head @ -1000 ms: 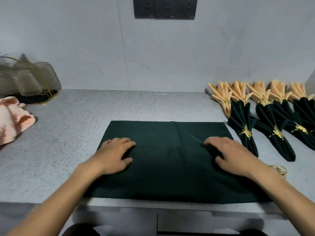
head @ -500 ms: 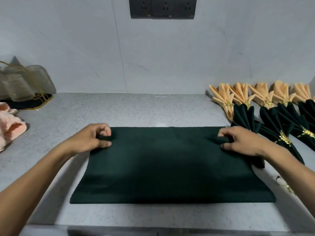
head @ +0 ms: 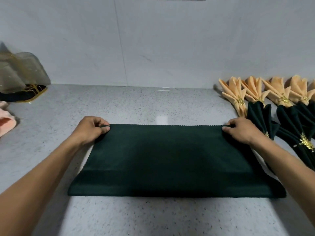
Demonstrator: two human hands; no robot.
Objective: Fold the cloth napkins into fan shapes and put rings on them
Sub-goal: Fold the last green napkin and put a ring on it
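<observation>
Counter [head: 153,217], grey speckled, fills the near field.

Green napkin [head: 170,160] lies flat at centre, wider than deep. Near edge runs straight along 6 o'clock; a fold line crosses it just above that edge. Far edge is scalloped.

Left hand [head: 90,129] at 10 o'clock of the napkin: thumb and curled fingers pinch the far left corner. Forearm comes in from 8 o'clock.

Right hand [head: 240,132] at 2 o'clock of the napkin: thumb and curled fingers pinch the far right corner. Forearm comes in from 4 o'clock and crosses the napkin's right edge.

At 3 o'clock, just beside the right hand: green fans [head: 289,123], finished, lying in a row, each bound by a gold ring [head: 306,143]. Count cut off by the frame edge.

Behind those, at 2 o'clock near the wall: peach fans [head: 279,92], also ringed in gold, their lower ends overlapped by the green fans.

At 9 o'clock, frame edge: peach cloth [head: 6,121], bunched.

At 10 o'clock, against the wall: clear glasses [head: 20,72] on a dark, gold-rimmed tray [head: 22,97]. Blurred; number cannot be told.
</observation>
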